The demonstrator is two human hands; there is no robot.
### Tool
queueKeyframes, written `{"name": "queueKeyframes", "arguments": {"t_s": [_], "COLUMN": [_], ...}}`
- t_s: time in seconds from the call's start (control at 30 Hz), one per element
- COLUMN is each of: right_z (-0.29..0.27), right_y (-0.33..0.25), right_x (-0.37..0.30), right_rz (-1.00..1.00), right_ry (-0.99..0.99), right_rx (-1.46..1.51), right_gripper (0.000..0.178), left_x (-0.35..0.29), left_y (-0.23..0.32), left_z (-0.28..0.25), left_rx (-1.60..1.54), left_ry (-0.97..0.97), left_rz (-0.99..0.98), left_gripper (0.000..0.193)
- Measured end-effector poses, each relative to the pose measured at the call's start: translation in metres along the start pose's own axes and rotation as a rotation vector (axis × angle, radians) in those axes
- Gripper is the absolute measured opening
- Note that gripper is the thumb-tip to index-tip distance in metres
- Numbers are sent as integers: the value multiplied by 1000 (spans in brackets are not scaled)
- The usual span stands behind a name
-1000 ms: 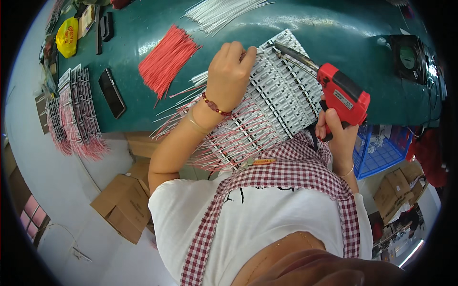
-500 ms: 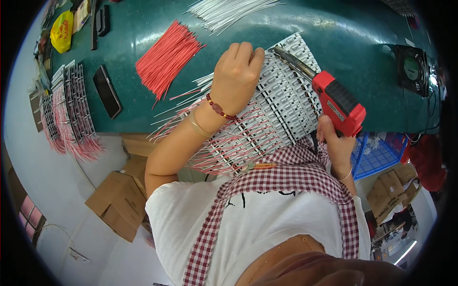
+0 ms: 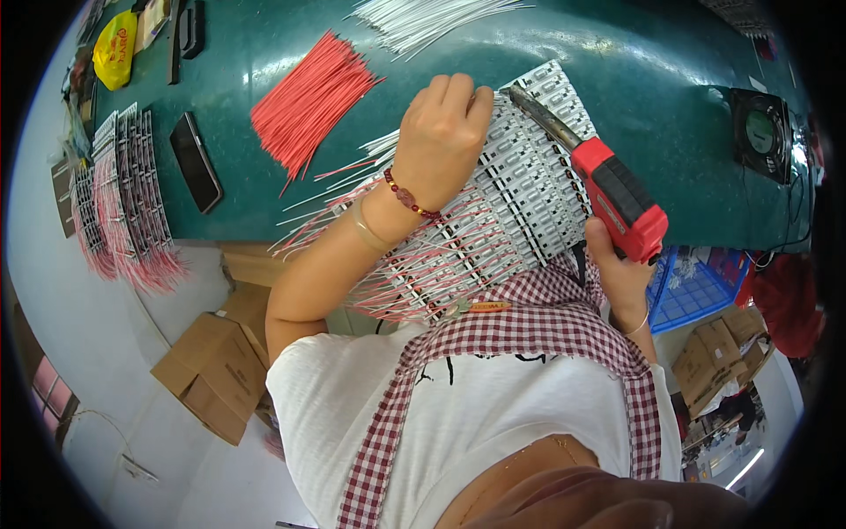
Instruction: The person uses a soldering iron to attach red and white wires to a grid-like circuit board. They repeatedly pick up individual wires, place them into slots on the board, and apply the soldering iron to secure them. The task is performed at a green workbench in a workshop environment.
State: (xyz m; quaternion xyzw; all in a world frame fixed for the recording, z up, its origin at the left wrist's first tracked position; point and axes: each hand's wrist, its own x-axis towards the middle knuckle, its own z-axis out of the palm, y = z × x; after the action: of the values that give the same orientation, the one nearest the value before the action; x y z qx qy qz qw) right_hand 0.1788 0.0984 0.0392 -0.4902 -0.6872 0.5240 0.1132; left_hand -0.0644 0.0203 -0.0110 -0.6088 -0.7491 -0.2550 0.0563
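My right hand (image 3: 624,280) is wrapped round the handle of a red and black soldering gun (image 3: 622,196). Its metal tip points up and left, to the top rows of a panel of small white circuit boards (image 3: 545,189). Close to that tip, my left hand (image 3: 439,132) is bent over the panel's upper left part with its fingers pinched together. The fingertips and whatever they hold are hidden behind the hand. Thin red and white wires (image 3: 419,278) stick out from the panel's lower left rows, partly under my left forearm.
On the green table (image 3: 656,88) lie a bundle of red wires (image 3: 313,104), a pile of white wires (image 3: 432,19), and a phone (image 3: 196,163). More wired boards (image 3: 132,185) hang over the left edge. At right stands a black square fan-like device (image 3: 761,132), with a blue crate (image 3: 696,286) below.
The soldering gun's body has shifted slightly left and down, its tip staying near the same board row. My left hand keeps its pinch at almost the same place.
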Motion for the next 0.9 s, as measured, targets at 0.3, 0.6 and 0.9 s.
{"name": "queueKeyframes", "arguments": {"t_s": [0.3, 0.6, 0.9], "right_z": [-5, -5, -8], "right_y": [6, -2, 20], "right_x": [-5, -9, -12], "right_rz": [-122, -130, -5], "right_ry": [86, 24, -52], "right_rx": [133, 209, 388], "right_gripper": [15, 14, 10], "left_x": [-1, 1, -3], "left_y": [1, 0, 8], "left_z": [0, 0, -2], "left_rx": [15, 106, -50], "left_ry": [0, 6, -3], "left_rz": [-5, 4, 53], "left_gripper": [26, 26, 27]}}
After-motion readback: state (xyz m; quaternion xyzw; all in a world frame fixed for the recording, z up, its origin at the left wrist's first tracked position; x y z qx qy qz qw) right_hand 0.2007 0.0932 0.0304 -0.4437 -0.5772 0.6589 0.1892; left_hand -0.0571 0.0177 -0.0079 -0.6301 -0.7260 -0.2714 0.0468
